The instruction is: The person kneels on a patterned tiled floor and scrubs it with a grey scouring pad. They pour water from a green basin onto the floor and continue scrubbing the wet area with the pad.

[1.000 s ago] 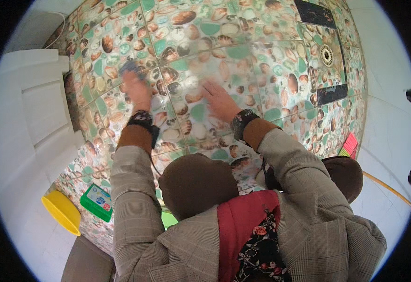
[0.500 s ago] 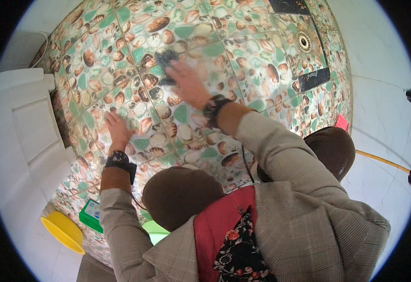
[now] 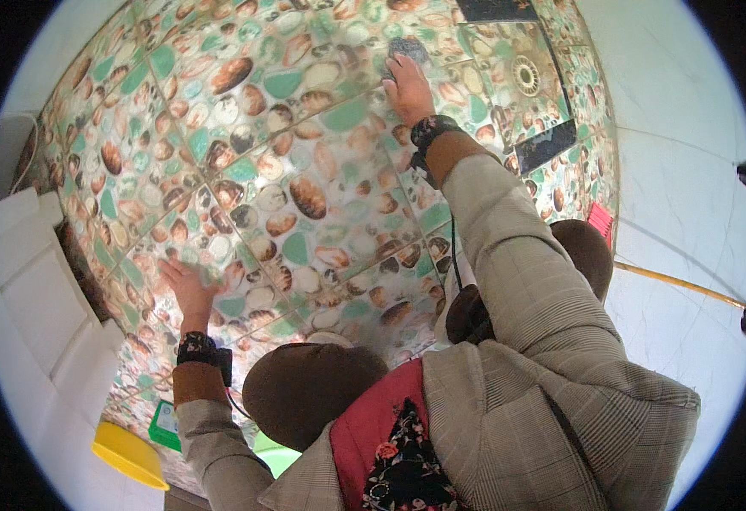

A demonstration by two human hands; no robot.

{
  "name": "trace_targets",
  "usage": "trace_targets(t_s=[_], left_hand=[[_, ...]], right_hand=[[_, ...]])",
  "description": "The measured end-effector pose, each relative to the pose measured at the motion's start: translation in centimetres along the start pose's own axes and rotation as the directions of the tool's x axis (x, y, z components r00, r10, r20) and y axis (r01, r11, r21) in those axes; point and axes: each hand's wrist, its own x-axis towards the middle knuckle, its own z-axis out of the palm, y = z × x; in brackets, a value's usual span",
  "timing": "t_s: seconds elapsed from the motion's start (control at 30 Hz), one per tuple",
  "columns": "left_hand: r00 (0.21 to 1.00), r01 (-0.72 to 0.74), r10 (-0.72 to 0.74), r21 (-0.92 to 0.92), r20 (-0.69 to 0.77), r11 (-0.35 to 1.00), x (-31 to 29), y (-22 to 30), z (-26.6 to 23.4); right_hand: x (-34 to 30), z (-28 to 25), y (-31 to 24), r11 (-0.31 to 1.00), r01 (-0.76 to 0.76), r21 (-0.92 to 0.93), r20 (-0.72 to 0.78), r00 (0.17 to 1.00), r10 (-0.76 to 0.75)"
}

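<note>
My right hand (image 3: 412, 92) reaches far forward, its fingers on a dark grey scouring pad (image 3: 409, 48) pressed against the pebble-patterned tile floor (image 3: 339, 294). The pad sticks out beyond the fingertips, and its underside is hidden. To the left and nearer, my left hand (image 3: 187, 289) rests on the tiles with its fingers apart and nothing in it. A wet-looking film with cloudy patches covers parts of the floor around the right hand. Both wrists wear dark bands.
Right of the pad lies a round floor drain (image 3: 526, 77) between black strips (image 3: 546, 146). A white plastic unit (image 3: 40, 289) stands along the left. Behind my left arm are a yellow basin (image 3: 130, 456), a green box (image 3: 165, 424) and a light green container (image 3: 276, 453). A red brush (image 3: 599, 218) lies near the right wall.
My right hand has moved forward and to the right across the tiles, taking the scouring pad along. The left hand stays on about the same floor spot; the whole view has shifted.
</note>
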Motion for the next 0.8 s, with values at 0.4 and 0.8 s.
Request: trace_targets(t_s=[0.4, 0.8], left_hand=[[0.981, 0.098, -0.095, -0.007, 0.168, 0.995, -0.1, 0.9, -1.5], [0.999, 0.034, -0.046, 0.681, 0.0, 0.732, -1.7, 3.8, -4.9]], right_hand=[[-4.8, 2.0, -5.8, 0.968, 0.054, 0.247, 0.152, 0.984, -0.094], [-9.2, 2.8, -13.5, 0.77, 0.469, 0.432, -0.028, 0.861, -0.508]])
